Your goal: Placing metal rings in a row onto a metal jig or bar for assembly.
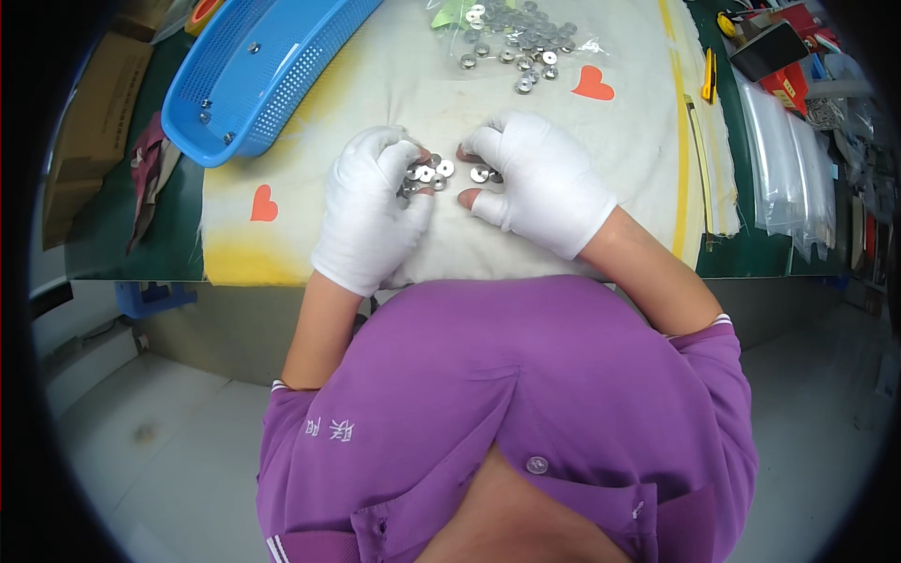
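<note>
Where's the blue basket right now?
Head view, upper left: the blue basket lies across the left edge of the pale cloth, beyond the gloved left hand.

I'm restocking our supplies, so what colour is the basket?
The basket is blue, best seen in the head view.

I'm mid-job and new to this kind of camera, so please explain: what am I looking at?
There is no machine, only a person's left hand and right hand, both in white gloves. The one picture comes from a wide camera on the head, looking down. The left hand curls around a cluster of small metal discs; the right hand curls around a couple more. Whether they are gripped or resting on the pale cloth is unclear. Further up lie more discs with a clear plastic bag; the blue basket at upper left contains a few metal pieces.
</note>
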Demonstrator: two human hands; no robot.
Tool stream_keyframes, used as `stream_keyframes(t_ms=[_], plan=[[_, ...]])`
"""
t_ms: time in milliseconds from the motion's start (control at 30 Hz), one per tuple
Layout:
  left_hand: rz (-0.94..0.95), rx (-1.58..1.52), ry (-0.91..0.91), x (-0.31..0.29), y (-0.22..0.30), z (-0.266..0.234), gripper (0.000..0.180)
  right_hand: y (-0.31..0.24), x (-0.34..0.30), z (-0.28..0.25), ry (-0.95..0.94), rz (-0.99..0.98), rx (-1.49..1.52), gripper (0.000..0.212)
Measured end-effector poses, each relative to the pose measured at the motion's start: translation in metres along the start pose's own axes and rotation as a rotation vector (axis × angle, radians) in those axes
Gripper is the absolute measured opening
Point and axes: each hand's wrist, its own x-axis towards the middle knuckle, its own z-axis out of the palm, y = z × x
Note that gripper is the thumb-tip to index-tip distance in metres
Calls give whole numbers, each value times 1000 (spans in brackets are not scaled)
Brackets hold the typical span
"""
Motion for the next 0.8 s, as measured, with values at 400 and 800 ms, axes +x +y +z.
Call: stream_keyframes(t_ms=[400, 800], plan=[[27, -35, -24, -2, -8, 3, 30, -6, 10, 10, -1, -1, -63, 16], [-52, -28, 66, -15, -21, -15, 31, -12, 22, 6, -55, -47, 62, 30]])
